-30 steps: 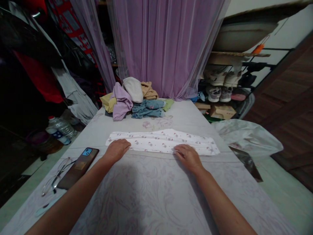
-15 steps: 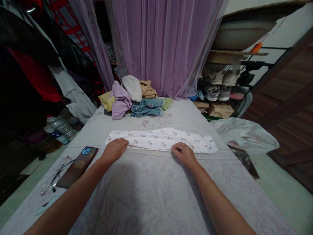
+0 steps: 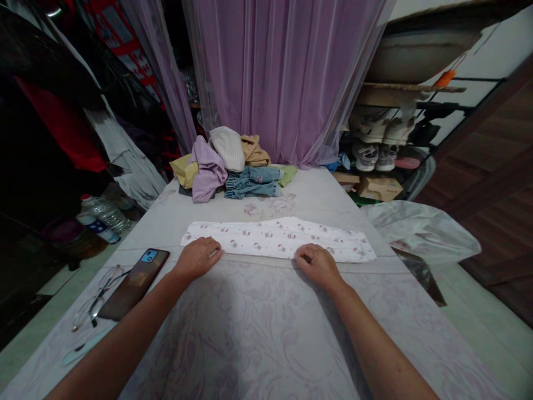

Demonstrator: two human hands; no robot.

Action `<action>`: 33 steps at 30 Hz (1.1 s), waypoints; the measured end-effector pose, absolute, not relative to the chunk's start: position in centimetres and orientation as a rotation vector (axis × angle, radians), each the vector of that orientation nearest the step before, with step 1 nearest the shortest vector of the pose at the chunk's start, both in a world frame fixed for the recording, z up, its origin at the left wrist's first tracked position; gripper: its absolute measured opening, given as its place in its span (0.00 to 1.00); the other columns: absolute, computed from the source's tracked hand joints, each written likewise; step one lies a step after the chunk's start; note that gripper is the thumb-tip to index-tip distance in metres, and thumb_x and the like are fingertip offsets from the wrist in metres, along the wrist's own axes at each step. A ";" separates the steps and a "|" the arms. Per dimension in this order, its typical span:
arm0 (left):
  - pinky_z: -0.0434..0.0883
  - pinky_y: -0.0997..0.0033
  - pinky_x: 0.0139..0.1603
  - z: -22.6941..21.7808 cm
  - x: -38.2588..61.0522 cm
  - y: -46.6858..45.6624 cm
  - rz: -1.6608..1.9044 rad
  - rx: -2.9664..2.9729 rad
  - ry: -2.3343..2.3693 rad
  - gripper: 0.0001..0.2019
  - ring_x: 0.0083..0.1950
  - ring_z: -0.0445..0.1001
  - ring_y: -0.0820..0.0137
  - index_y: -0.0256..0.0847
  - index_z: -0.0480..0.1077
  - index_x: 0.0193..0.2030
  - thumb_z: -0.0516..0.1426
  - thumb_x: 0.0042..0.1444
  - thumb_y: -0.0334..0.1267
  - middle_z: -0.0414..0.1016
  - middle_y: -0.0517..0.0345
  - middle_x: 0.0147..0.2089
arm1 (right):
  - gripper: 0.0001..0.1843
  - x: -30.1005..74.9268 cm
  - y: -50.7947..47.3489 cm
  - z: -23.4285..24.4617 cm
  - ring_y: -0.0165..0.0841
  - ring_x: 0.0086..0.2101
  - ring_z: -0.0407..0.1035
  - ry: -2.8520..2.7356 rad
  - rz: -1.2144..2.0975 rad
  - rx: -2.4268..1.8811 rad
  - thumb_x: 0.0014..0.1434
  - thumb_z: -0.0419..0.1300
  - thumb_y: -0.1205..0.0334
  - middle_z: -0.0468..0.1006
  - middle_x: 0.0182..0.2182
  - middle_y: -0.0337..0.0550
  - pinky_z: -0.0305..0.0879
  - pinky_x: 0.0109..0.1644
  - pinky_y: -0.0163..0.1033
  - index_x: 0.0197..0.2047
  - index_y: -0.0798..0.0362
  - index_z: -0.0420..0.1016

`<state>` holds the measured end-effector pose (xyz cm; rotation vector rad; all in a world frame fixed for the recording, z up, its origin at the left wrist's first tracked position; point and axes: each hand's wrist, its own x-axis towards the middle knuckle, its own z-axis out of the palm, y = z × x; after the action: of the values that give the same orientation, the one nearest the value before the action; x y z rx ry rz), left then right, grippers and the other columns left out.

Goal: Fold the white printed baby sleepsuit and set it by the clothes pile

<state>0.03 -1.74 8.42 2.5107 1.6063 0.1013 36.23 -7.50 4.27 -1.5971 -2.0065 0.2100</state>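
Note:
A long white strip of folded cloth [image 3: 278, 240] with a small pink print lies flat across the bed sheet [image 3: 250, 339]. My left hand [image 3: 196, 258] is at the near edge of the strip's left end, with its fingertips on the fabric. Further right, my right hand [image 3: 317, 265] has curled fingers pinching the same near edge. A phone in a brown case [image 3: 137, 283] lies left of my left hand, with glasses [image 3: 96, 297] beyond it.
At the far end of the bed sits a heap of clothes, including a lilac garment [image 3: 206, 172] and folded jeans [image 3: 252, 182]. A purple sheer curtain [image 3: 283, 78] hangs behind it. A plastic bottle [image 3: 102, 216] stands left, a plastic bag [image 3: 422, 230] lies right, and shoes [image 3: 375, 139] fill a rack.
Both hands stay at the strip's near edge, with only slight shifts. The cloth looks a little smoother along that edge, and the view has moved slightly.

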 end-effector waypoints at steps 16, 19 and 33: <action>0.51 0.46 0.71 3.1 0.8 3.0 0.233 2.635 1.724 0.26 0.74 0.52 0.54 0.40 0.61 0.68 0.46 0.66 0.45 0.58 0.46 0.72 | 0.18 36.8 6.4 8.2 0.43 0.57 0.66 -2.447 0.180 -1.941 0.57 0.57 0.65 0.74 0.57 0.47 0.65 0.54 0.46 0.49 0.47 0.80; 0.50 0.47 0.72 3.1 0.8 2.9 0.181 2.662 1.722 0.26 0.73 0.52 0.54 0.39 0.60 0.68 0.45 0.67 0.46 0.57 0.46 0.72 | 0.13 37.0 6.5 8.6 0.45 0.54 0.68 -2.506 0.196 -1.915 0.55 0.61 0.60 0.78 0.51 0.48 0.65 0.53 0.46 0.43 0.49 0.82; 0.56 0.45 0.70 1.9 0.8 2.9 0.274 2.794 1.760 0.26 0.72 0.56 0.53 0.39 0.63 0.67 0.46 0.66 0.47 0.61 0.46 0.70 | 0.13 36.6 5.5 10.1 0.44 0.62 0.59 -2.691 0.087 -1.799 0.60 0.59 0.50 0.71 0.61 0.44 0.57 0.59 0.48 0.40 0.45 0.83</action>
<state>0.84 2.89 1.93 2.7940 1.7596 0.2741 36.61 5.50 10.07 -1.7990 -2.6910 0.0872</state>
